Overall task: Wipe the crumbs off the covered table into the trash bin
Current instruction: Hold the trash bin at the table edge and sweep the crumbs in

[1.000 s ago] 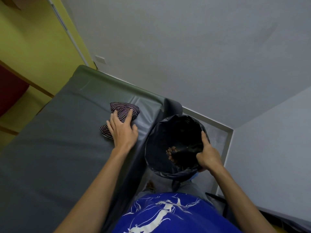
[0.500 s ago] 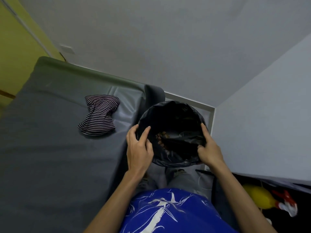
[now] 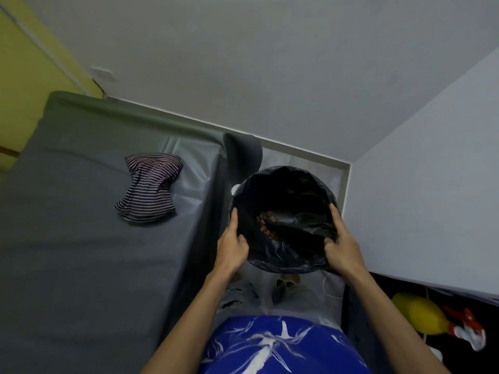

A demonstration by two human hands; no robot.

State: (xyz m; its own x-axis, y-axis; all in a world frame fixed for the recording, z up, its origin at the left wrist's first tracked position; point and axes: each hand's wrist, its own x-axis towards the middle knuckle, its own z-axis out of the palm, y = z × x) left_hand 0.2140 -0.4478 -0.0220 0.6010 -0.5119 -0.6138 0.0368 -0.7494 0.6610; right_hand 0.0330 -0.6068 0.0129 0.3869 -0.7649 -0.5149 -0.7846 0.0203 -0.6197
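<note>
At centre frame, gripping the trash bin (image 3: pixel 283 220) rim: left hand (image 3: pixel 231 245) on its left edge, right hand (image 3: pixel 340 245) on its right. Lying apart at left on the table (image 3: pixel 67 252), released: striped cloth (image 3: pixel 149 190).

Your two arms reached out in front of you. Your left hand (image 3: pixel 231 245) curled its fingers tight, thumb pointing up. Your right hand (image 3: pixel 340 245) did the same, a little way across from it.
</note>
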